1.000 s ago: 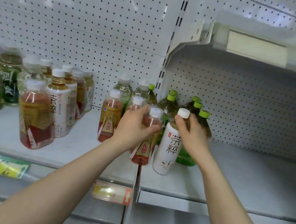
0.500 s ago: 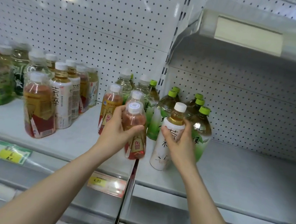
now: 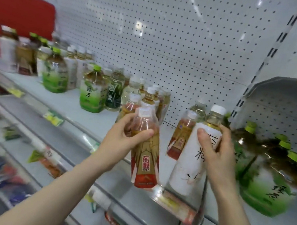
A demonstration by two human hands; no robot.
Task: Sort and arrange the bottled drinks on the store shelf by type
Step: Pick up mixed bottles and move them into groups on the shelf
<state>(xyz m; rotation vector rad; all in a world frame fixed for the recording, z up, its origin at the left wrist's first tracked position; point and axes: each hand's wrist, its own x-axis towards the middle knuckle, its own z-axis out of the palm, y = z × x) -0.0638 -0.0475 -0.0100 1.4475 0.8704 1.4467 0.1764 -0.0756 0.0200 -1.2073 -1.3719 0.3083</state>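
Two bottles are lifted clear of the shelf point(image 3: 92, 121): the left hand point(image 3: 120, 142) grips a red-labelled bottle point(image 3: 146, 150), the right hand point(image 3: 218, 157) a white-labelled bottle point(image 3: 193, 157), fingers clenched round each. Both stand roughly upright, caps up, leaning slightly. Sorting looks barely begun, since types remain mixed along the shelf.

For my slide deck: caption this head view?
Left hand holds a red-label bottle, right hand a white-label bottle, before the shelf.

Two hands point(image 3: 120, 142), one red-labelled bottle point(image 3: 146, 162), one white-labelled bottle point(image 3: 192, 163) held.
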